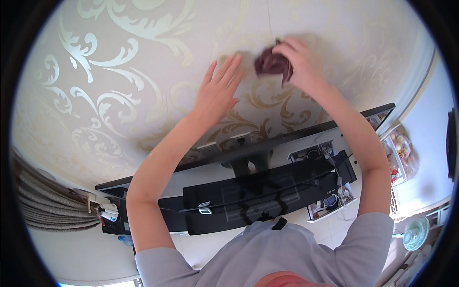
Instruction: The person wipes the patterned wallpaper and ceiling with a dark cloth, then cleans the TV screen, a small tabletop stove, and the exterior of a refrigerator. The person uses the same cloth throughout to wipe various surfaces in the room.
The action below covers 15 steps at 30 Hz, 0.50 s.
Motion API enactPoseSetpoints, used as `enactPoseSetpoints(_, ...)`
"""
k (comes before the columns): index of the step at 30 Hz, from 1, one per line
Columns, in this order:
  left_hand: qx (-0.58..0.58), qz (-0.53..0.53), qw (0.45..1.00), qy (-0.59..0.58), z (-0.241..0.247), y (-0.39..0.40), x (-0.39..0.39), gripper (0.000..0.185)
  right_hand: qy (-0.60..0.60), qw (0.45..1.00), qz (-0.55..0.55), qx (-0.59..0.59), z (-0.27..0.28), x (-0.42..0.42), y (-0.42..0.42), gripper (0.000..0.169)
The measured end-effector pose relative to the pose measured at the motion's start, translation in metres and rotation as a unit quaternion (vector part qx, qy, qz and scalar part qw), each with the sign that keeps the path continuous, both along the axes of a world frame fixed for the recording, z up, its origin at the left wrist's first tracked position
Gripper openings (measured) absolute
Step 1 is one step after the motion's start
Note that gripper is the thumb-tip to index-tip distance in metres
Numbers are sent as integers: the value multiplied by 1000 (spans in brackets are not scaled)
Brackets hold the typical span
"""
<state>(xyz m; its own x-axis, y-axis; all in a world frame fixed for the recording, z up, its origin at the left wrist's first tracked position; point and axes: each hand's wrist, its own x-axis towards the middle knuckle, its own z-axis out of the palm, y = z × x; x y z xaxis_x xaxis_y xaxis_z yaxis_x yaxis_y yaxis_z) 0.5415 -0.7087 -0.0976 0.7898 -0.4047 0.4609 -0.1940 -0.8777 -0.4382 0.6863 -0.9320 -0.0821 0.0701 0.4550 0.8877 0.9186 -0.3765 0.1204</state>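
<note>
Against the patterned wallpaper (154, 64) in front of me, my right hand (299, 62) grips a crumpled dark maroon cloth (271, 64); both look slightly blurred. To the cloth's left is my left hand (218, 88), fingers extended and holding nothing; whether its palm touches the wall cannot be told. A thin vertical seam in the wallpaper runs down towards the cloth. Below both hands, the thin black top edge of a television (304, 134) crosses in front of the wall.
Two wall sockets (241, 139) sit just above the television's edge. A glossy black cabinet top (204, 222) lies below, with an open drawer (331, 211) of cables at its right. A gathered curtain (53, 201) hangs at left; a small green fan (416, 233) stands at lower right.
</note>
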Motion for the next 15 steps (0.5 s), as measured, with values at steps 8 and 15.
enactPoseSetpoints(8, 18, 10, 998, -52, 35, -8, 13, 77, 23, 999, -8, -42, 47, -6, 16, 23)
enactPoseSetpoints(15, -7, 33, 966, -257, 142, -6, 41, 77, -165, 963, -67, 204, 185, 9, 33, 27)
